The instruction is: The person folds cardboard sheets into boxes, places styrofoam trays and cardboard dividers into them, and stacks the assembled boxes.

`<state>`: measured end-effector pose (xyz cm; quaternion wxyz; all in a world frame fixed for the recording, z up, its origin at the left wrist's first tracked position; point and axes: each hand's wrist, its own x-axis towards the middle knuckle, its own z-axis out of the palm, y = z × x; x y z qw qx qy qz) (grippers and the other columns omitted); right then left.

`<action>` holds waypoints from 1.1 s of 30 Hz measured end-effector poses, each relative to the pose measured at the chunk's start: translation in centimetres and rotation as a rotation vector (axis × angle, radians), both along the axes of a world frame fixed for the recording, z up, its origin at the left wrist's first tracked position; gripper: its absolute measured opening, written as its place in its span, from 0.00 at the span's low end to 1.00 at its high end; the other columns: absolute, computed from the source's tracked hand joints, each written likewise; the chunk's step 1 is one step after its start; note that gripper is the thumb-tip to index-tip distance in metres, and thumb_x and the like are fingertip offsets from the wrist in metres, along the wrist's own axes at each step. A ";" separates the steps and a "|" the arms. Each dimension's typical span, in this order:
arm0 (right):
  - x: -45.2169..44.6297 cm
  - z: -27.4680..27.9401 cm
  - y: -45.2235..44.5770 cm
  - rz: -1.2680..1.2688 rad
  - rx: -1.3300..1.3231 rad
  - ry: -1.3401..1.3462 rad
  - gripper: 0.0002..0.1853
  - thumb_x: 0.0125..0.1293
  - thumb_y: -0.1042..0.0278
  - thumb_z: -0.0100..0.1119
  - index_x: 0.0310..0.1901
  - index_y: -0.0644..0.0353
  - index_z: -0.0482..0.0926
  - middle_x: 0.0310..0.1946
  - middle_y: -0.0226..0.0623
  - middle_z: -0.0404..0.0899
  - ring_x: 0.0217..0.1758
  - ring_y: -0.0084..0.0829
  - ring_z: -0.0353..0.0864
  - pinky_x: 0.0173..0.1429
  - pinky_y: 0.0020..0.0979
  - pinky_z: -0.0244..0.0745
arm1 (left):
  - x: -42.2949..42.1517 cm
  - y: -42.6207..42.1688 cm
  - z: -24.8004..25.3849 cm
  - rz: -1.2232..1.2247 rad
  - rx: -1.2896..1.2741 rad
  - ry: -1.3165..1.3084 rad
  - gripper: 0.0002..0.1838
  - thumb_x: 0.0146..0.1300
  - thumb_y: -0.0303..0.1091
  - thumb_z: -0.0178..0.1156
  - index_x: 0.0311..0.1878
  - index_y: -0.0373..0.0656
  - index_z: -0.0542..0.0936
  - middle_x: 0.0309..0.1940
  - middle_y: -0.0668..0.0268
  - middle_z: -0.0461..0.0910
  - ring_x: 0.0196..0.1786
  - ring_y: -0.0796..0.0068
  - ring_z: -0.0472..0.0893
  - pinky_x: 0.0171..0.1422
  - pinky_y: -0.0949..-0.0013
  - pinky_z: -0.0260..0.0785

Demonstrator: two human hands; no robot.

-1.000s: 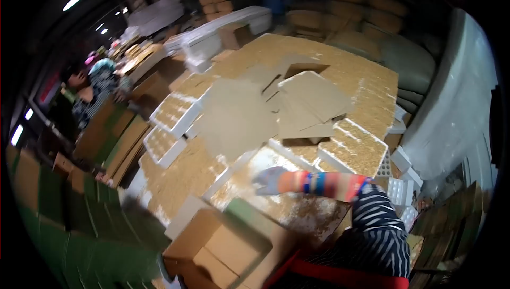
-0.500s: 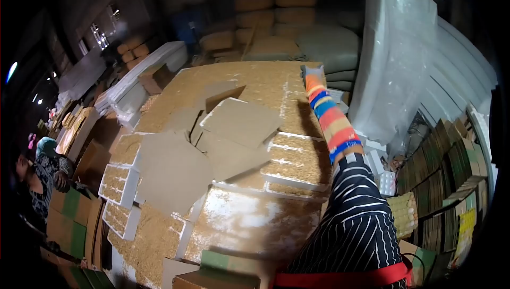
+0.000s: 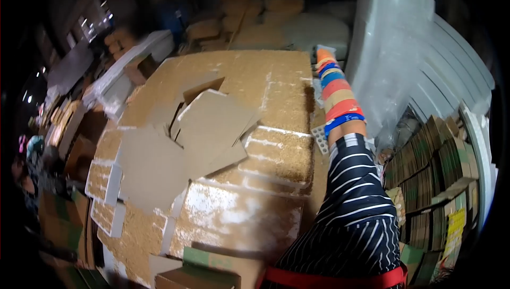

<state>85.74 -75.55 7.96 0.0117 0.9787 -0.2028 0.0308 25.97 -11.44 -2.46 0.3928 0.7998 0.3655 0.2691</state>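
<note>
My right arm, in a striped sleeve with a multicoloured cuff, stretches forward past the right edge of the table. At its far end my right hand (image 3: 325, 50), in a grey glove, is small and blurred beside the table's far right corner; whether it holds anything does not show. My left hand is out of view. White foam trays (image 3: 276, 153) filled with a tan, grainy material lie left of my forearm. Flat cardboard sheets (image 3: 212, 124) lie loosely across the middle of the table (image 3: 255, 76).
An open cardboard box (image 3: 202, 275) is at the near edge. Stacked folded cartons (image 3: 441, 167) stand at the right, below plastic-wrapped white panels (image 3: 393, 50). Sacks (image 3: 313, 31) lie behind the table. Another person (image 3: 40, 169) is at the far left.
My right arm has swung from over the near part of the table to beyond its right side, reaching forward. The view has turned to the right.
</note>
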 end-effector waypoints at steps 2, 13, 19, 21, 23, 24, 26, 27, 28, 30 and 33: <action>1.9 -0.2 1.0 0.051 -0.191 -0.425 0.09 0.55 0.65 0.58 0.37 0.54 0.83 0.36 0.43 0.82 0.41 0.43 0.81 0.42 0.43 0.75 | -3.3 -0.4 -0.4 0.062 -0.014 -0.020 0.32 0.51 0.21 0.47 0.65 0.35 0.60 0.63 0.59 0.62 0.64 0.66 0.62 0.66 0.69 0.57; -30.1 -9.3 39.4 2.015 0.194 0.712 0.32 0.56 0.42 0.53 0.59 0.50 0.69 0.49 0.44 0.76 0.50 0.42 0.76 0.54 0.37 0.69 | -12.5 -4.0 1.9 0.178 -0.283 -0.182 0.36 0.46 0.17 0.44 0.65 0.39 0.61 0.61 0.66 0.65 0.47 0.80 0.67 0.46 0.80 0.60; -28.8 -18.4 52.4 1.610 0.504 0.513 0.25 0.59 0.46 0.48 0.50 0.55 0.76 0.49 0.47 0.75 0.52 0.46 0.74 0.59 0.38 0.65 | -12.7 -4.4 0.5 0.183 -0.134 -0.293 0.35 0.49 0.23 0.49 0.66 0.35 0.58 0.62 0.59 0.64 0.65 0.68 0.61 0.67 0.70 0.52; -30.5 -18.4 53.7 1.682 0.513 0.469 0.25 0.59 0.47 0.48 0.51 0.56 0.75 0.49 0.49 0.75 0.51 0.47 0.75 0.57 0.39 0.66 | -13.7 -3.8 -0.2 0.197 -0.012 -0.263 0.36 0.47 0.24 0.50 0.66 0.38 0.60 0.60 0.62 0.65 0.62 0.70 0.63 0.65 0.70 0.54; -31.9 -19.4 52.2 1.618 0.691 0.441 0.26 0.59 0.48 0.48 0.54 0.57 0.73 0.49 0.44 0.76 0.53 0.44 0.74 0.59 0.38 0.65 | -15.0 -1.6 -3.6 0.161 -0.144 -0.398 0.37 0.47 0.28 0.56 0.65 0.38 0.60 0.57 0.62 0.67 0.59 0.69 0.65 0.62 0.70 0.58; -32.9 -16.8 49.1 1.575 0.744 0.365 0.24 0.60 0.50 0.49 0.53 0.56 0.74 0.48 0.45 0.76 0.52 0.44 0.74 0.59 0.39 0.65 | -15.4 -0.9 -3.4 0.118 -0.176 -0.361 0.38 0.47 0.31 0.60 0.65 0.38 0.60 0.55 0.62 0.68 0.57 0.69 0.67 0.59 0.70 0.61; -31.9 -15.7 42.0 1.579 0.641 -0.056 0.21 0.56 0.54 0.53 0.49 0.57 0.76 0.45 0.46 0.77 0.50 0.45 0.75 0.56 0.40 0.67 | -15.1 0.3 -3.0 0.112 -0.140 -0.270 0.38 0.47 0.31 0.59 0.65 0.38 0.60 0.55 0.62 0.67 0.57 0.70 0.67 0.58 0.70 0.62; -30.5 -14.8 38.0 1.354 0.634 -0.062 0.21 0.53 0.55 0.56 0.47 0.57 0.77 0.44 0.47 0.77 0.48 0.45 0.75 0.55 0.40 0.68 | -14.7 0.8 -2.7 0.117 -0.127 -0.240 0.38 0.47 0.31 0.59 0.65 0.38 0.60 0.55 0.62 0.67 0.57 0.70 0.67 0.58 0.71 0.62; -28.8 -13.4 33.5 1.141 0.628 -0.074 0.21 0.50 0.56 0.59 0.45 0.57 0.77 0.42 0.48 0.77 0.47 0.46 0.75 0.54 0.40 0.69 | -13.9 0.8 -2.4 0.113 -0.105 -0.208 0.38 0.48 0.31 0.59 0.65 0.38 0.60 0.56 0.62 0.67 0.57 0.70 0.67 0.58 0.71 0.62; -27.8 -12.8 24.1 0.770 0.414 -0.826 0.25 0.49 0.56 0.64 0.45 0.66 0.74 0.41 0.49 0.76 0.45 0.48 0.74 0.55 0.38 0.67 | -12.1 1.0 -1.6 0.102 -0.080 -0.161 0.37 0.48 0.30 0.58 0.65 0.38 0.59 0.56 0.61 0.67 0.57 0.70 0.67 0.57 0.71 0.62; -25.4 -18.2 14.6 0.310 0.672 -0.638 0.33 0.49 0.50 0.65 0.53 0.64 0.71 0.46 0.44 0.76 0.48 0.38 0.75 0.54 0.36 0.70 | -9.5 1.3 -1.1 0.041 -0.061 -0.112 0.37 0.49 0.30 0.57 0.65 0.38 0.59 0.57 0.61 0.66 0.57 0.71 0.67 0.56 0.71 0.63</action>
